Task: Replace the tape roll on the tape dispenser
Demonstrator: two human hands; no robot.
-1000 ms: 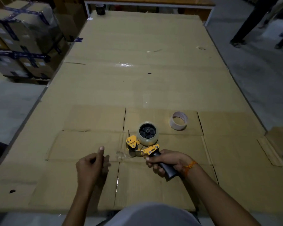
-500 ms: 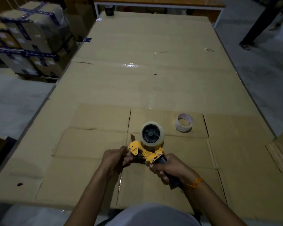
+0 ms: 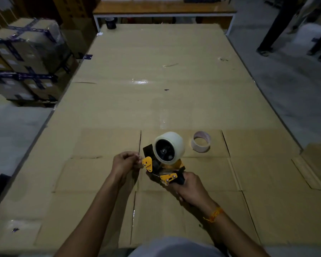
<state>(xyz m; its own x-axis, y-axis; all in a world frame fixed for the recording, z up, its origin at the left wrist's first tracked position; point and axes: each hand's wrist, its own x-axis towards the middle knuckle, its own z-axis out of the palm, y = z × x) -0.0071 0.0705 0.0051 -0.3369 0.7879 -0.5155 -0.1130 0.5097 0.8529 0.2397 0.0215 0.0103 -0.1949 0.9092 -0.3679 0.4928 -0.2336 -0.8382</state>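
Observation:
A yellow and black tape dispenser (image 3: 163,170) is held up above the cardboard-covered table (image 3: 156,93). A full roll of clear tape (image 3: 174,140) sits on its black hub. My right hand (image 3: 190,188) grips the dispenser's black handle. My left hand (image 3: 125,162) is at the dispenser's front end, beside the yellow side plate, fingers pinched together on what looks like the thin clear tape end. An empty pale cardboard tape core (image 3: 202,141) lies on the table just right of the dispenser.
Flattened cardboard sheets cover the table. A dark tape roll (image 3: 111,23) stands at the far left corner. Wrapped boxes (image 3: 24,58) are stacked on the floor at the left. A person's legs (image 3: 274,28) stand at the far right. A wooden bench (image 3: 163,11) lies beyond the table.
My left hand came from the table to the dispenser's front end and pinched there. My right hand lifted and tilted the dispenser, so the roll now faces me.

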